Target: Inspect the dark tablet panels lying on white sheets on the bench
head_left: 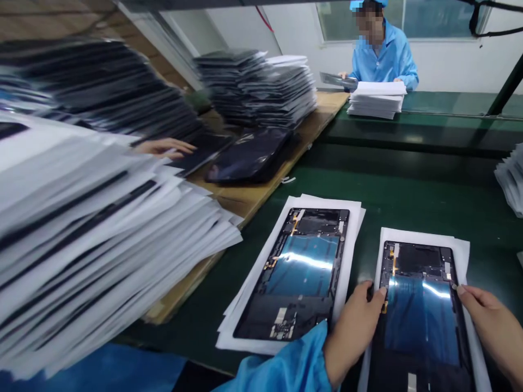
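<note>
Both my hands grip the long side edges of an open tablet housing [420, 321], a black frame with a shiny blue film panel and small flex cables. White sheets [460, 247] lie beneath it. My left hand [355, 332] has its thumb on the left edge, the other fingers partly hidden. On the right edge, my right hand [492, 321] presses with thumb and fingers closed. A second tablet housing [304, 267] of the same kind rests on white sheets [355, 218] just left of my left hand. The near end of the held one runs out of view.
A tall stack of white sheets with dark panels [122, 245] leans at the left. Dark stacks [261, 87] and a black wrapped bundle [251, 155] sit on a cardboard-topped surface [322, 109]. Another person's hand [165, 147] touches the stacks. Across the green table [408, 185], a co-worker [384, 54] holds a panel.
</note>
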`<state>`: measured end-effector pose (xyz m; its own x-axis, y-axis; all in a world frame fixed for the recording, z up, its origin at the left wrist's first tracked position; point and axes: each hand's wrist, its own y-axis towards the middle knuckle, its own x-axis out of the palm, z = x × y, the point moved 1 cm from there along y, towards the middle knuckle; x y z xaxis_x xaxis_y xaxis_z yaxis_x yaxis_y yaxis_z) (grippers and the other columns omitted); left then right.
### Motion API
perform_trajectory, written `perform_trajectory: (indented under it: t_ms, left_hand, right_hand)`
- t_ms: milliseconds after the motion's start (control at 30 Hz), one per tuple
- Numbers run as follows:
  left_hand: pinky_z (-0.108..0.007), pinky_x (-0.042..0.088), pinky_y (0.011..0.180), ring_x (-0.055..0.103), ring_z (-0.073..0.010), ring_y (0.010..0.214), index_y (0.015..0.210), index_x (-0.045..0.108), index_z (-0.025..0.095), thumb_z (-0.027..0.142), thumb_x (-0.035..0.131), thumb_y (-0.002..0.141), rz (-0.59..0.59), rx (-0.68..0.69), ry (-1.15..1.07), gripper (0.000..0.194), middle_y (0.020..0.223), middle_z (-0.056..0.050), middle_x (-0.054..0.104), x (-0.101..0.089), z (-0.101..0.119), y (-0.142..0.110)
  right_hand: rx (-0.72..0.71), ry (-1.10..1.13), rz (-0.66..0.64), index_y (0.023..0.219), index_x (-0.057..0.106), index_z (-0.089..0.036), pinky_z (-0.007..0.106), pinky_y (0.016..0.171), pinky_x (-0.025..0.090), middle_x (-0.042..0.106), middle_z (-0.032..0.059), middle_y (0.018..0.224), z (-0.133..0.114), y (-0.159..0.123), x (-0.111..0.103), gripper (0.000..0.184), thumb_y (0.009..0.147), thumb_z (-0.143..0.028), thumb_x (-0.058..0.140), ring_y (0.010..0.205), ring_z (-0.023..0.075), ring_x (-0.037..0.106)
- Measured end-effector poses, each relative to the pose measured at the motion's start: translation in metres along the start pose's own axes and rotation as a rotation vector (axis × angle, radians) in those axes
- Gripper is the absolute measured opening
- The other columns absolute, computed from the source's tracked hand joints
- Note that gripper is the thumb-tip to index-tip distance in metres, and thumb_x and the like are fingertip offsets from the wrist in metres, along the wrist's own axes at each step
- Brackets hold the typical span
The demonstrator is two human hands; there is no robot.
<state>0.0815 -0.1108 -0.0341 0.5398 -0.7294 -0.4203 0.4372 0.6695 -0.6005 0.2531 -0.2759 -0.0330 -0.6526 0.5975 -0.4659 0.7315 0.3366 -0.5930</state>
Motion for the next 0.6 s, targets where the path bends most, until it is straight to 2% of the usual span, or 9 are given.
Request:
perform_trajectory:
  t_ms: [67, 133, 233, 267, 333, 400, 467, 533, 600]
  left_hand:
    - [-0.031, 0.039, 0.073, 0.057, -0.025, 0.086, 0.093, 0.058, 0.013, 0.045, 0.042, 0.078, -0.048, 0.002, 0.007, 0.04, 0.09, -0.011, 0.063, -0.005, 0.0, 0.0]
    - [-0.029, 0.038, 0.064, 0.056, -0.0219, 0.074, 0.077, 0.056, 0.015, 0.047, 0.038, 0.079, -0.092, 0.039, 0.01, 0.036, 0.074, -0.007, 0.06, -0.008, 0.003, -0.003]
    - [-0.027, 0.038, 0.062, 0.053, -0.0189, 0.068, 0.072, 0.054, 0.016, 0.049, 0.038, 0.08, -0.043, 0.081, -0.039, 0.037, 0.066, -0.003, 0.055, -0.012, 0.009, -0.008]
    - [-0.027, 0.038, 0.062, 0.053, -0.0183, 0.068, 0.074, 0.055, 0.016, 0.049, 0.04, 0.079, -0.026, 0.084, -0.068, 0.037, 0.066, -0.002, 0.055, -0.013, 0.011, -0.009]
    - [-0.027, 0.041, 0.068, 0.053, -0.018, 0.073, 0.082, 0.058, 0.016, 0.049, 0.046, 0.077, -0.026, 0.089, -0.215, 0.035, 0.072, -0.002, 0.057, -0.015, 0.015, -0.011]
    - [-0.028, 0.042, 0.077, 0.055, -0.0181, 0.082, 0.092, 0.058, 0.017, 0.048, 0.053, 0.074, -0.109, 0.081, -0.469, 0.036, 0.084, -0.003, 0.061, -0.016, 0.017, -0.013]
    - [-0.03, 0.042, 0.083, 0.056, -0.0197, 0.088, 0.092, 0.058, 0.015, 0.05, 0.058, 0.072, -0.279, 0.034, -0.696, 0.041, 0.089, -0.006, 0.062, -0.016, 0.018, -0.016]
    - [-0.034, 0.043, 0.082, 0.058, -0.0222, 0.086, 0.085, 0.059, 0.013, 0.054, 0.061, 0.069, -0.43, -0.03, -0.772, 0.044, 0.085, -0.009, 0.063, -0.015, 0.018, -0.018]
    - [-0.036, 0.042, 0.082, 0.058, -0.0232, 0.083, 0.079, 0.059, 0.012, 0.058, 0.061, 0.067, -0.453, -0.078, -0.729, 0.048, 0.079, -0.009, 0.063, -0.015, 0.017, -0.018]
  right_hand:
    - [0.082, 0.224, 0.002, 0.101, 0.06, -0.021, 0.036, 0.091, 0.036, 0.064, 0.004, 0.097, -0.002, -0.005, 0.0, 0.046, 0.069, -0.055, 0.061, 0.099, 0.0269, 0.054]
    - [0.206, 0.549, -0.032, 0.114, 0.052, -0.024, 0.035, 0.081, 0.045, 0.066, 0.0026, 0.092, -0.007, -0.013, 0.001, 0.061, 0.063, -0.051, 0.071, 0.091, 0.026, 0.059]
    - [0.327, 0.841, -0.102, 0.127, 0.038, -0.037, 0.034, 0.072, 0.051, 0.066, -0.001, 0.093, -0.016, -0.025, 0.005, 0.079, 0.059, -0.042, 0.078, 0.084, 0.0243, 0.062]
    - [0.345, 0.878, -0.141, 0.128, 0.038, -0.036, 0.035, 0.072, 0.051, 0.066, 0.0001, 0.094, -0.019, -0.029, 0.007, 0.08, 0.059, -0.04, 0.078, 0.084, 0.0244, 0.062]
    - [0.367, 0.945, -0.24, 0.13, 0.039, -0.026, 0.035, 0.075, 0.051, 0.065, 0.0056, 0.096, -0.022, -0.033, 0.009, 0.079, 0.062, -0.039, 0.077, 0.086, 0.0257, 0.062]
    - [0.37, 1.005, -0.3, 0.131, 0.038, -0.018, 0.037, 0.078, 0.05, 0.065, 0.0099, 0.098, -0.02, -0.035, 0.01, 0.08, 0.063, -0.039, 0.076, 0.088, 0.0276, 0.061]
    - [0.358, 1.027, -0.273, 0.133, 0.035, -0.019, 0.038, 0.078, 0.05, 0.064, 0.0101, 0.1, -0.016, -0.035, 0.01, 0.083, 0.063, -0.041, 0.076, 0.089, 0.0287, 0.06]
    - [0.317, 1.003, -0.224, 0.133, 0.035, -0.021, 0.039, 0.079, 0.05, 0.063, 0.01, 0.104, -0.014, -0.033, 0.009, 0.085, 0.063, -0.043, 0.075, 0.092, 0.0296, 0.059]
    - [0.269, 0.969, -0.186, 0.133, 0.035, -0.019, 0.039, 0.082, 0.049, 0.063, 0.0098, 0.103, -0.014, -0.033, 0.01, 0.086, 0.061, -0.044, 0.076, 0.096, 0.0295, 0.057]
